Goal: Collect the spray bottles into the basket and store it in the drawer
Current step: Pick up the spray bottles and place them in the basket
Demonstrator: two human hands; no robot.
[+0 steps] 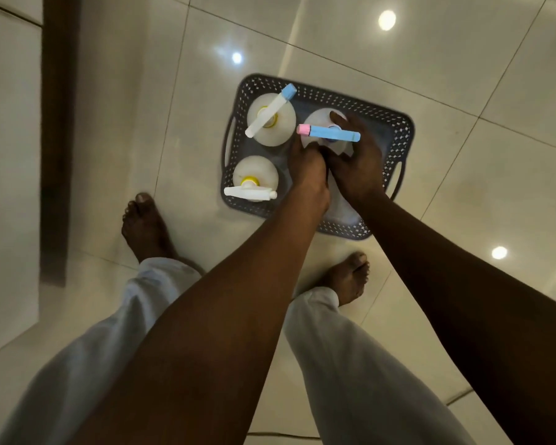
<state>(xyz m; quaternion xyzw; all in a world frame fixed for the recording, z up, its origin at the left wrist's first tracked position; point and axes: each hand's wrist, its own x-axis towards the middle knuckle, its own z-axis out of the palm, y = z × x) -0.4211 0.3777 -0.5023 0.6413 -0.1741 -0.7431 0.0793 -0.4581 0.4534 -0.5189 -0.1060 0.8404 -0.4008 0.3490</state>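
Observation:
A grey perforated basket (395,130) sits on the tiled floor in front of my feet. Inside stand a white bottle with a white-and-blue sprayer (270,118) at the far left and a white bottle with a yellow collar and white sprayer (252,181) at the near left. A third white bottle (316,122) with a blue sprayer and pink nozzle stands at the far right of the basket. My right hand (355,165) wraps around its body, and my left hand (308,170) grips its near side. Another pale bottle shows partly under my forearms at the basket's near right.
Glossy cream floor tiles (463,75) surround the basket, with ceiling lights mirrored in them. A dark wooden cabinet edge (57,139) runs along the left. My bare feet (146,229) stand just short of the basket, legs in white trousers.

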